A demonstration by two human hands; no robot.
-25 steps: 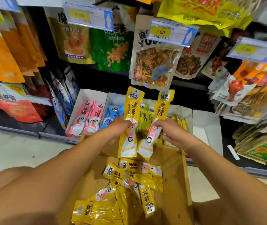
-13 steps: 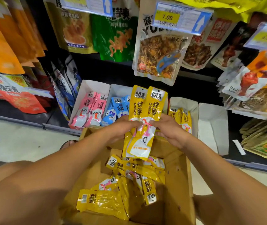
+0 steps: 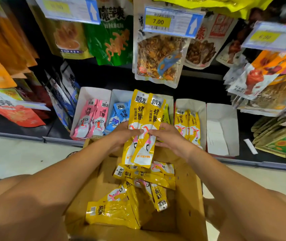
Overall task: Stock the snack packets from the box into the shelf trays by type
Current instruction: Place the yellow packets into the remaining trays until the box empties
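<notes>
Two yellow packets (image 3: 144, 126), held apart a second ago, now overlap as one bundle gripped between the left hand (image 3: 122, 136) and right hand (image 3: 171, 140) above the box (image 3: 187, 188), seemingly bound for the yellow tray (image 3: 191, 103) just right of the hands.

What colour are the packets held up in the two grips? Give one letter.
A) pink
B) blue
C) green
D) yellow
D: the left grip and the right grip together hold two yellow packets, upright above the box.
</notes>
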